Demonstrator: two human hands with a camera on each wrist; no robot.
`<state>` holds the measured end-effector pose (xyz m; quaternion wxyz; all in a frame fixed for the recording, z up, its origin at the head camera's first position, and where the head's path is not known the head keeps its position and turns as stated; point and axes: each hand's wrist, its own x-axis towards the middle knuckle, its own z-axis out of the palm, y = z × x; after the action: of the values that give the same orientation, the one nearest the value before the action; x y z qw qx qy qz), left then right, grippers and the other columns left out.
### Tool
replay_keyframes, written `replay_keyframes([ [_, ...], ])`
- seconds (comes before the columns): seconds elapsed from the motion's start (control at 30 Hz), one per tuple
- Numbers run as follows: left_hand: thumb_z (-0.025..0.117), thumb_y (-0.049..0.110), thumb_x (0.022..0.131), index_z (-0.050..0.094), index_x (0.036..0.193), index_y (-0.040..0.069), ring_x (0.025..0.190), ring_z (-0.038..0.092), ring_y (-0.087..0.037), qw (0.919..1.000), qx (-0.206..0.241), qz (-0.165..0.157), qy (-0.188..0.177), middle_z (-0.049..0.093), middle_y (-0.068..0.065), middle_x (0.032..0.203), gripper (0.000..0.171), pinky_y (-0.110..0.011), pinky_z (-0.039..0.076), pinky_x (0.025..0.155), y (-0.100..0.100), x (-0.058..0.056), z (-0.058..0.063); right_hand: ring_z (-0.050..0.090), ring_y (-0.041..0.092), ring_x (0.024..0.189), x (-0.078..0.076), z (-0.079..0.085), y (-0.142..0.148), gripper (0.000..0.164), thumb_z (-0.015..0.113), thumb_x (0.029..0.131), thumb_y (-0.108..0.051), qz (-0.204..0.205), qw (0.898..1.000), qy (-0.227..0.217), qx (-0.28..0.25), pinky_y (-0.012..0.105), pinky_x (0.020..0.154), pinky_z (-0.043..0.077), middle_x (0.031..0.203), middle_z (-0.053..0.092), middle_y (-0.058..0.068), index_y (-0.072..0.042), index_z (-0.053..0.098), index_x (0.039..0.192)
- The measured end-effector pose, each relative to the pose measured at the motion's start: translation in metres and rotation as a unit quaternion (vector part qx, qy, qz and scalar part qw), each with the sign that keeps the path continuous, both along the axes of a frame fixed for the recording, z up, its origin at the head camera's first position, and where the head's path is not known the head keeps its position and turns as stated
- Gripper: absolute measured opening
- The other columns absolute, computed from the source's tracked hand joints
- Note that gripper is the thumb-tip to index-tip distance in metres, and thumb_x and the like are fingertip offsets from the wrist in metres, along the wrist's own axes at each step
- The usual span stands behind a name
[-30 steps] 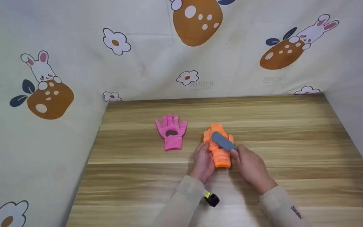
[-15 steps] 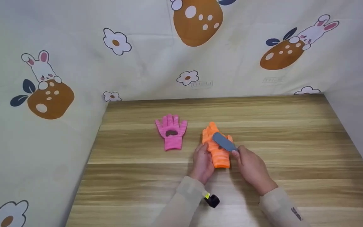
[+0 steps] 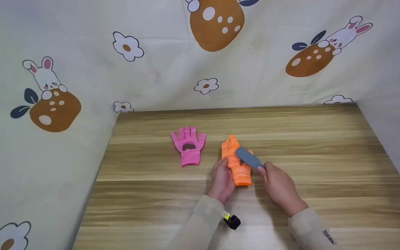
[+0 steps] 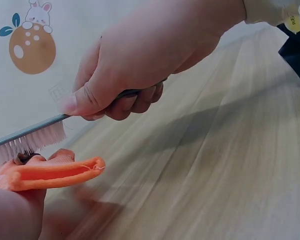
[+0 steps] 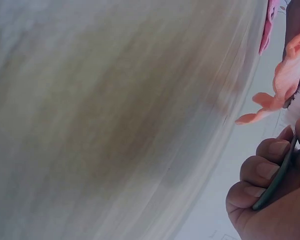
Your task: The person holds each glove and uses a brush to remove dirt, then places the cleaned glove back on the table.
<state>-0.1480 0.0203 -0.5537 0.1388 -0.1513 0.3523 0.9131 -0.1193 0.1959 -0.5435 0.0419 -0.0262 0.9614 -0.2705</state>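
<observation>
An orange knit glove with a dark patch on its palm is held above the table by my left hand, fingers beneath it and thumb at its left edge. My right hand grips the handle of a grey-blue brush, whose back faces up. In the left wrist view the white bristles of the brush touch the dark patch on the glove. The glove's cuff gapes there. A pink knit glove with a similar dark patch lies flat on the table, left of both hands.
The wood-grain table reaches back to a pale cloth printed with rabbits and flowers, which hangs behind and at both sides. A small black device with a yellow tag sits at my left cuff.
The orange glove has shifted slightly left, and its fingers, folded a second ago, now stretch upward. The brush has slid a little right and down across it. The pink glove stays put.
</observation>
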Motion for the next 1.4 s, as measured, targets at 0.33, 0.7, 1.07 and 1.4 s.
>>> replay_keyframes([
  [0.33,0.035,0.016,0.108,0.028,0.156,0.004,0.141,0.047,-0.031,0.9996,0.02,-0.018,0.007,0.042,-0.018,0.157,0.05,-0.045,0.043,0.116,0.004,0.003,-0.004,0.048,0.019,0.069,-0.002,0.015,-0.01,0.048,0.034,0.108,-0.049,-0.022,0.999,-0.003,-0.041,0.031,0.063,0.038,0.077,0.051,0.003,-0.007,0.056,0.106],
  [0.7,0.043,0.013,0.107,0.044,0.146,-0.002,0.129,0.058,-0.022,0.9991,-0.034,-0.022,0.013,0.057,-0.015,0.144,0.042,-0.037,0.049,0.11,0.01,0.004,-0.004,0.05,0.021,0.068,0.001,0.015,-0.028,0.03,0.047,0.107,-0.036,0.012,0.999,0.017,-0.026,0.034,0.064,0.043,0.074,0.05,0.002,-0.007,0.055,0.104],
  [1.07,0.04,0.019,0.11,0.043,0.145,-0.006,0.123,0.064,-0.027,0.9995,-0.023,-0.018,0.01,0.06,-0.02,0.14,0.043,-0.043,0.054,0.103,0.005,0.005,-0.003,0.043,0.019,0.063,0.002,0.004,-0.011,0.029,0.046,0.108,-0.034,0.003,1.0,0.014,0.0,0.031,0.059,0.035,0.071,0.045,0.002,-0.008,0.052,0.097],
  [1.4,0.037,0.017,0.11,0.041,0.148,-0.005,0.126,0.061,-0.027,0.9995,-0.031,0.005,0.004,0.057,-0.021,0.143,0.043,-0.041,0.053,0.105,0.003,0.001,-0.001,0.044,0.019,0.064,0.001,0.004,-0.002,0.034,0.042,0.108,-0.039,-0.013,1.0,-0.005,-0.006,0.03,0.059,0.035,0.074,0.045,0.003,-0.007,0.052,0.102],
])
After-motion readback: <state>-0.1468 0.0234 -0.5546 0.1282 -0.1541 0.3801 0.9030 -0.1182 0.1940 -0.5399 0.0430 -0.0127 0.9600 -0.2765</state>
